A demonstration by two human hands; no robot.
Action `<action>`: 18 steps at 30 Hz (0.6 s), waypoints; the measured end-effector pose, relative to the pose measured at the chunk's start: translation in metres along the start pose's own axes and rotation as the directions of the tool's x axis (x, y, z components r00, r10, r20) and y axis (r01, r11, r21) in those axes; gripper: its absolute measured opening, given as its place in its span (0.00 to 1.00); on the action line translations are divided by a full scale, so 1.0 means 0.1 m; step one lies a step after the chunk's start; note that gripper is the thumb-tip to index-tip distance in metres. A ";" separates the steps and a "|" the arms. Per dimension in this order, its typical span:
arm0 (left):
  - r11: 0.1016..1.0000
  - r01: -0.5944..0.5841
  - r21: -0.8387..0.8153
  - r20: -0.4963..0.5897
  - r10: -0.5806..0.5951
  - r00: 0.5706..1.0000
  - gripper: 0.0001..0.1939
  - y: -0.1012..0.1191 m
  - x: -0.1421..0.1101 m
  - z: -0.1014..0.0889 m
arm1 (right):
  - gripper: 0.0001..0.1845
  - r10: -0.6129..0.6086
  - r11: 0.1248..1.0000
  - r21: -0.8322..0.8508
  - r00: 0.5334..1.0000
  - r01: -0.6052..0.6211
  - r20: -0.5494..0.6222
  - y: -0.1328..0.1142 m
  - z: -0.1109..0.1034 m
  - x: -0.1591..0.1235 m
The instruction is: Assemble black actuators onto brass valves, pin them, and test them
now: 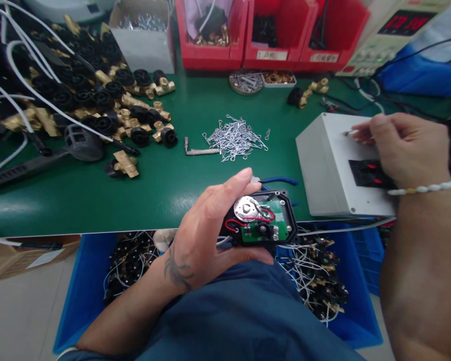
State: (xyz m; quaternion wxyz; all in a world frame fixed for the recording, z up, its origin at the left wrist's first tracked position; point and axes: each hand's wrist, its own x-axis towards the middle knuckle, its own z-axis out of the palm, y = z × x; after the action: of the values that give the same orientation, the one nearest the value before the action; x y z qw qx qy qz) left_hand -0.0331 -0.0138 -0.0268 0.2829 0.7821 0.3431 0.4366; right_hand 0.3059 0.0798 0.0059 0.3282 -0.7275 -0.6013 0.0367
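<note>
My left hand (214,225) is closed around an open black actuator housing (291,230) at the front edge of the bench. Inside it show a round silver motor (247,208), red wires and a green circuit board (280,213). A blue lead (280,180) sticks out behind the housing. At the right my right hand (408,143) rests over a light grey box (323,160), its fingers curled together at a small metal toggle switch (347,133) on the top. The wrist partly covers a black terminal panel (364,173) with red parts.
Silver clip pins (236,138) lie piled mid-bench beside a bent metal tool (201,151). Brass valves with black caps (131,115) crowd the left. Red bins (214,57) and a power supply (391,40) line the back. A blue crate (82,291) of wired parts stands below.
</note>
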 end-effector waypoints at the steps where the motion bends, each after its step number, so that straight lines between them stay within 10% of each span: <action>1: 1.000 0.002 0.011 -0.004 -0.002 1.000 0.53 0.00 0.00 0.00 | 0.20 -0.003 1.000 0.002 1.000 0.003 0.002 0.00 0.00 0.00; 18: 1.000 -0.008 0.009 -0.009 0.008 1.000 0.53 0.02 0.01 -0.02 | 0.13 -0.033 0.997 0.064 0.998 0.035 -0.045 0.14 0.01 0.08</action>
State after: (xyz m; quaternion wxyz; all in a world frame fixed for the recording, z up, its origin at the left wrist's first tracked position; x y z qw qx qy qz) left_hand -0.0336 -0.0140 -0.0236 0.2760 0.7828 0.3431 0.4397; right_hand 0.3197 0.0866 0.0003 0.3652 -0.7068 -0.6048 0.0347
